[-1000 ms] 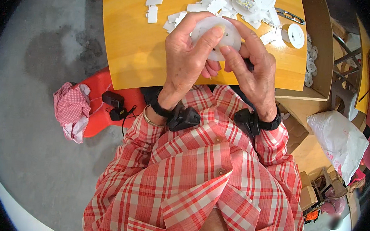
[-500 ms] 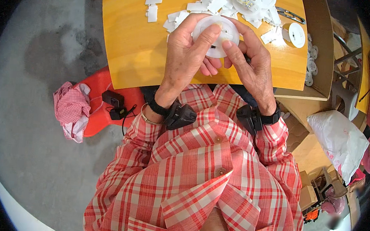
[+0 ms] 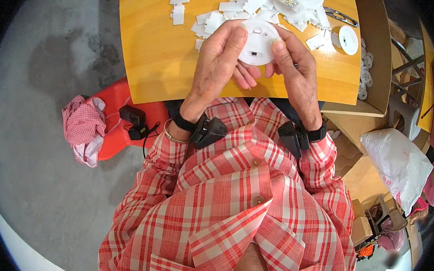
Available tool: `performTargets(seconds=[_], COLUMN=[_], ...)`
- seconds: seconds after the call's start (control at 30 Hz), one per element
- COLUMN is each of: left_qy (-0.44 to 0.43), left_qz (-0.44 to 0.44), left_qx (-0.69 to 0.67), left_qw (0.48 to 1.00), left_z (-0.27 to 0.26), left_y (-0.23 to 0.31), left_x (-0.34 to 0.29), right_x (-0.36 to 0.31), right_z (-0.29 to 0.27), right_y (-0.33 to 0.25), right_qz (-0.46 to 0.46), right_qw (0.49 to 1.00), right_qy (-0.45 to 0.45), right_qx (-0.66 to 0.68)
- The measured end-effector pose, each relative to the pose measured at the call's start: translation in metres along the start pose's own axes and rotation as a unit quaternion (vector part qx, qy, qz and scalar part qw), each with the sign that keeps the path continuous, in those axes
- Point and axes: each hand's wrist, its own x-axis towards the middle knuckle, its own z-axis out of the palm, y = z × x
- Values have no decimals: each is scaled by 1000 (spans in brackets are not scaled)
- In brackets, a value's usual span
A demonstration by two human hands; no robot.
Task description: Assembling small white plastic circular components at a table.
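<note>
A round white plastic disc (image 3: 258, 44) with a small dark slot is held between both hands above the near part of the yellow table (image 3: 166, 71). My left hand (image 3: 222, 53) grips its left edge, thumb on top and fingers curled beneath. On the right edge, my right hand (image 3: 294, 55) pinches it with thumb and index finger. A small dark tip of something shows by the right hand's fingers; I cannot make out what it is. Just beyond the hands lie loose white plastic tabs (image 3: 230, 6) in a heap.
Behind the tabs sits a white dish (image 3: 290, 2) of small metal pieces. Thread snips (image 3: 342, 17) and another round white piece (image 3: 348, 40) lie at right. A cardboard box (image 3: 376, 56) with white discs adjoins the table. Left stands a red stool (image 3: 111, 143) with cloth and black adapters.
My thumbs have slid outward from the middle of the disc to its edges, so more of its face and the slot show. The hands have shifted slightly apart.
</note>
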Motion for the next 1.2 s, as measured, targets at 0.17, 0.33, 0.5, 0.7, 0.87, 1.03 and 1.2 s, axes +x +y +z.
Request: performTargets(seconds=[0.17,0.33,0.5,0.7,0.87,1.03,1.2], left_qy=[0,30,17,-14,3,36,77], left_qz=[33,46,35,46,84,115,138], left_qx=[67,68,63,53,39,106,168], left_qw=[997,996,997,997,996,987,973], left_z=[3,8,1,-5,-6,-5,-3], left_y=[-4,-6,-9,-12,-18,-19,-25], left_x=[-1,-6,-3,-3,-4,-11,-12], right_x=[-5,-9,-10,-11,-15,-22,-33], right_z=[1,7,7,4,2,-12,-12], right_y=[9,15,18,14,17,13,5], right_qz=[-13,-36,-17,-11,-19,-55,-19], right_qw=[1000,998,999,999,997,985,966], right_qy=[-7,31,20,-25,-50,-19,30], right_qx=[-16,-49,-25,23,-49,-164,-257])
